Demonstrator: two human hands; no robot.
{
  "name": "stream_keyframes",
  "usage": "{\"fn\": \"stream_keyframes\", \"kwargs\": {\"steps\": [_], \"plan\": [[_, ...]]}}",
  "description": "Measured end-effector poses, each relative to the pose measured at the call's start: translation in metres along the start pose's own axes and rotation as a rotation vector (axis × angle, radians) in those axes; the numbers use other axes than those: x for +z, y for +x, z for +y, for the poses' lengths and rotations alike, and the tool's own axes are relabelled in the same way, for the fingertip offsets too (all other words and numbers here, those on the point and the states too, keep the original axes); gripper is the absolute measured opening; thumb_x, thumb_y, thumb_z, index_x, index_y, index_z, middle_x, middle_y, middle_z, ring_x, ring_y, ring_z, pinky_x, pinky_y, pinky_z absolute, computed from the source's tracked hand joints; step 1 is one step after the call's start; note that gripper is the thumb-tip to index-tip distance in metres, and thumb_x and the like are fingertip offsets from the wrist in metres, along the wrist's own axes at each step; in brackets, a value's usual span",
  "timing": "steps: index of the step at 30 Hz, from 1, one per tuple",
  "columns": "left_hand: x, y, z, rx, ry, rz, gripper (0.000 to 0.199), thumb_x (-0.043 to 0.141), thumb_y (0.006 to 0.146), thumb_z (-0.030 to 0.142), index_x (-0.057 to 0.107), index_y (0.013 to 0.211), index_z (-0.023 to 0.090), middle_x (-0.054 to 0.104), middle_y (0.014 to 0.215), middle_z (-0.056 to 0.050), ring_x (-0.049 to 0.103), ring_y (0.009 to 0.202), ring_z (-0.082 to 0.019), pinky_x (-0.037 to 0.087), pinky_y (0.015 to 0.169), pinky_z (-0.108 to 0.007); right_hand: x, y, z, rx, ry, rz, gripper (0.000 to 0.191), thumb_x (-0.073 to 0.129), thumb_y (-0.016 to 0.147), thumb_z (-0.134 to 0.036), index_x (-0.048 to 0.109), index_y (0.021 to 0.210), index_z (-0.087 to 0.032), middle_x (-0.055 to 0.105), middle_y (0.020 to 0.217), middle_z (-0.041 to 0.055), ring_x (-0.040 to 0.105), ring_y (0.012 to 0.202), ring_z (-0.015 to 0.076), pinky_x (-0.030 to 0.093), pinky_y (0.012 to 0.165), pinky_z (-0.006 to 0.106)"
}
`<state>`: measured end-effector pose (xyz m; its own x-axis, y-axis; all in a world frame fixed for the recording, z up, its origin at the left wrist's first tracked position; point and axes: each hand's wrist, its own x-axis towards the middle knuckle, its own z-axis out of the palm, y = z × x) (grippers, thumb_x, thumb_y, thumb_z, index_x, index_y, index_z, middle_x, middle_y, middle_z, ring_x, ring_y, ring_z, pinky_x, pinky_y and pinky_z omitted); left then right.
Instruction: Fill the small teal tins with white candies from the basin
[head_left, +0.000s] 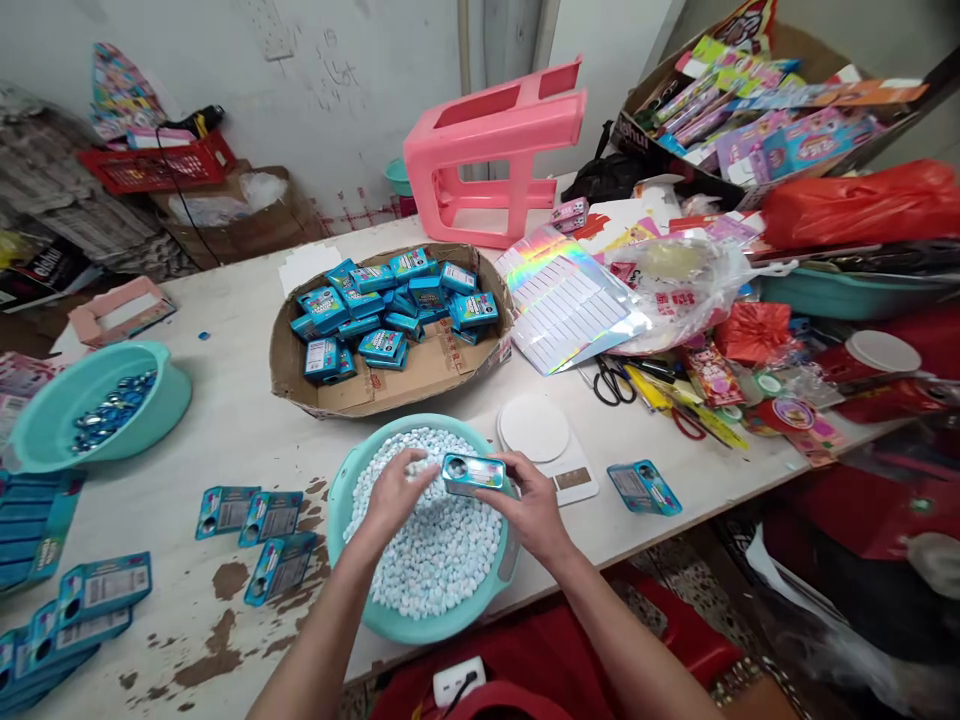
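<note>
The right hand (536, 505) has hold of a blue box (472, 473), with the thumb and fingers closed around its right end. The box is held lengthwise above the basin (339, 520), which is full of pale pellets (442, 565). The left hand (397, 492) is just beside the left end of the box; its fingers are partly apart and loosely bent, and I see nothing between them. Whether these fingertips touch the box, I cannot tell. Behind the basin, a cardboard tray (330, 395) contains many similar boxes. The scale (534, 430) stands at the right side of the basin, and another box (643, 488) lies to the right of it. Three more boxes (262, 518) are on the table (240, 390), to the left of the basin
</note>
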<state>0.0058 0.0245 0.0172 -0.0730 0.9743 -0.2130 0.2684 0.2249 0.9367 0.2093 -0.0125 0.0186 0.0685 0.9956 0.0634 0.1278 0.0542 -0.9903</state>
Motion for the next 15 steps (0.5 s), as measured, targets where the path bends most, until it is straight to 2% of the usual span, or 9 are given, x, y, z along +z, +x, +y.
{"fn": "stream_keyframes", "kwargs": {"steps": [2,4,6,8,10,12,15], "plan": [[-0.011,0.008,-0.009,0.066,0.3,-0.007,0.031,0.068,0.067,0.045,0.065,0.087,0.022,0.065,0.1,-0.006,0.057,0.1,-0.025,0.045,0.082,-0.035,-0.012,0.003,0.005,0.048,0.031,0.022,0.033,0.076,0.068,-0.029,0.063,0.098,-0.022,0.064,0.094,0.003,0.061,0.088,0.0199,0.049,0.078,0.032],[-0.021,0.029,-0.007,0.112,0.407,0.066,0.032,0.061,0.073,0.046,0.063,0.095,0.023,0.065,0.102,-0.006,0.058,0.098,-0.024,0.044,0.085,-0.037,-0.027,0.008,0.014,0.101,0.064,0.081,0.035,0.075,0.068,-0.03,0.062,0.1,-0.021,0.065,0.093,0.0035,0.062,0.085,0.0199,0.05,0.077,0.033],[-0.029,0.067,0.003,0.167,0.45,0.179,0.034,0.053,0.079,0.047,0.059,0.101,0.022,0.064,0.101,-0.006,0.06,0.093,-0.022,0.045,0.084,-0.036,-0.044,0.016,0.028,0.142,0.088,0.192,0.038,0.075,0.068,-0.032,0.06,0.101,-0.02,0.065,0.093,0.004,0.063,0.085,0.0202,0.051,0.077,0.034],[-0.032,0.119,0.012,0.2,0.551,0.288,0.037,0.052,0.079,0.045,0.055,0.107,0.021,0.061,0.107,-0.007,0.057,0.099,-0.023,0.042,0.088,-0.036,-0.059,0.028,0.044,0.16,0.081,0.306,0.04,0.075,0.067,-0.035,0.059,0.1,-0.019,0.065,0.093,0.0044,0.062,0.087,0.0209,0.05,0.08,0.036],[-0.032,0.176,0.014,0.099,0.713,0.333,0.045,0.057,0.075,0.044,0.05,0.112,0.019,0.056,0.115,-0.011,0.05,0.111,-0.027,0.038,0.093,-0.039,-0.07,0.04,0.062,0.157,0.058,0.38,0.042,0.075,0.065,-0.037,0.058,0.099,-0.019,0.064,0.093,0.0049,0.061,0.09,0.0217,0.049,0.085,0.039],[-0.027,0.226,0.007,-0.024,0.796,0.315,0.054,0.062,0.069,0.043,0.046,0.114,0.016,0.05,0.12,-0.015,0.044,0.117,-0.03,0.035,0.095,-0.04,-0.078,0.051,0.08,0.149,0.045,0.42,0.043,0.076,0.064,-0.039,0.058,0.098,-0.018,0.064,0.093,0.0054,0.061,0.091,0.0223,0.048,0.086,0.041],[-0.02,0.272,-0.009,-0.092,0.818,0.303,0.06,0.065,0.066,0.043,0.042,0.113,0.014,0.042,0.125,-0.018,0.042,0.118,-0.032,0.034,0.095,-0.041,-0.086,0.058,0.104,0.13,0.019,0.436,0.043,0.076,0.064,-0.039,0.059,0.098,-0.017,0.065,0.094,0.0064,0.061,0.091,0.0231,0.049,0.085,0.04]]}}
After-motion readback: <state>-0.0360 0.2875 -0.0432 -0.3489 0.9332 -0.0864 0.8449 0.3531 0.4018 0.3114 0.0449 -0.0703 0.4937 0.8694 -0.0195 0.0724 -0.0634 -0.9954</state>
